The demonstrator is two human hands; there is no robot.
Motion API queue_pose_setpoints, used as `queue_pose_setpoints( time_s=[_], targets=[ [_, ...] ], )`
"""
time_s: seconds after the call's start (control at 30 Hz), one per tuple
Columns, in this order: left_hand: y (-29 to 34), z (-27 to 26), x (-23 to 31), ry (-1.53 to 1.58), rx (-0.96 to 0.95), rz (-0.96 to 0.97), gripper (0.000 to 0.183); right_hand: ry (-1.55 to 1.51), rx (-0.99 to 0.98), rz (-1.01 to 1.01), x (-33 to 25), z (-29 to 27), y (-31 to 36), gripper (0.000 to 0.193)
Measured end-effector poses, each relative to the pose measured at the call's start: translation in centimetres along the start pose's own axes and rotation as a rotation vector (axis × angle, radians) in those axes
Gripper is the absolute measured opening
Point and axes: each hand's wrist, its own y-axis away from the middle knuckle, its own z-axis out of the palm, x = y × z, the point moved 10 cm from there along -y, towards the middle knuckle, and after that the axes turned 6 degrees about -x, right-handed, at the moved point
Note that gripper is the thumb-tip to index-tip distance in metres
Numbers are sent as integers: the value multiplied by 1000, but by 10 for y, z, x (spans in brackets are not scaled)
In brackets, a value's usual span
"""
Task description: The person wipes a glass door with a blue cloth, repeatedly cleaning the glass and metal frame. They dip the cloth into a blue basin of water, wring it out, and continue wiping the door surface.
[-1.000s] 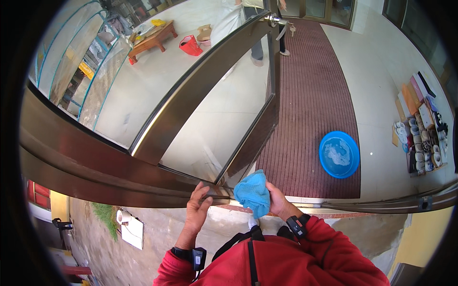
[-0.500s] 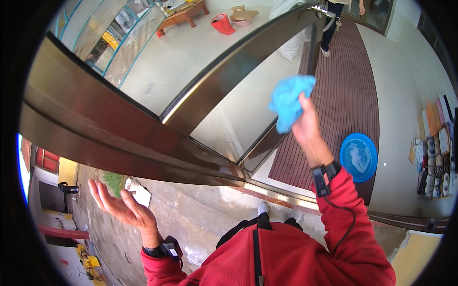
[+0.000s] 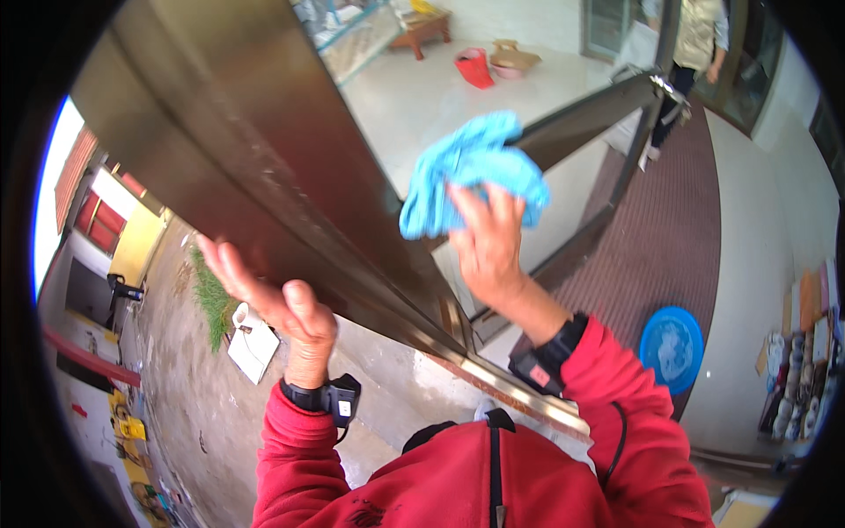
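Note:
A light blue cloth (image 3: 458, 167) is spread under the fingers of my right hand (image 3: 493, 251), over the corner where the brown metal door's (image 3: 255, 132) wide upright frame meets a crossbar. Part of that corner is hidden behind the cloth. My left hand (image 3: 282, 299) holds nothing; its fingers are stretched out alongside the outer edge of the door frame. From this view I cannot tell whether they touch the metal.
A blue basin (image 3: 673, 350) with sudsy water stands right of the brown ribbed mat (image 3: 634, 238). Shoes (image 3: 797, 378) line the right wall. Another person (image 3: 695, 53) stands beyond the door. A red bin (image 3: 473, 68) sits far back; a white board (image 3: 253, 348) lies outside.
My right hand has moved left with the cloth, from over the mat onto the door frame. My left hand has come closer to the frame's edge. The view has shifted.

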Motion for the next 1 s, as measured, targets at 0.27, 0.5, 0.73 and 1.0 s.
queue_pose_setpoints(
  time_s=[0.27, 0.5, 0.73, 1.0],
  targets=[
    [3, -4, 4, 1, 24, 65, 70, -119, 108, -512, -104, -3, -86, 47],
    [2, -10, 16, 65, 7, 80, 68, 164, 105, -958, -202, -47, -288, 40],
    [-8, -16, 19, 18, 39, 75, 65, 286, 419, -937, -271, -76, -399, 35],
    [-13, -18, 23, -76, 64, 38, 62, 145, -16, -617, -179, -7, -194, 61]
  ],
)
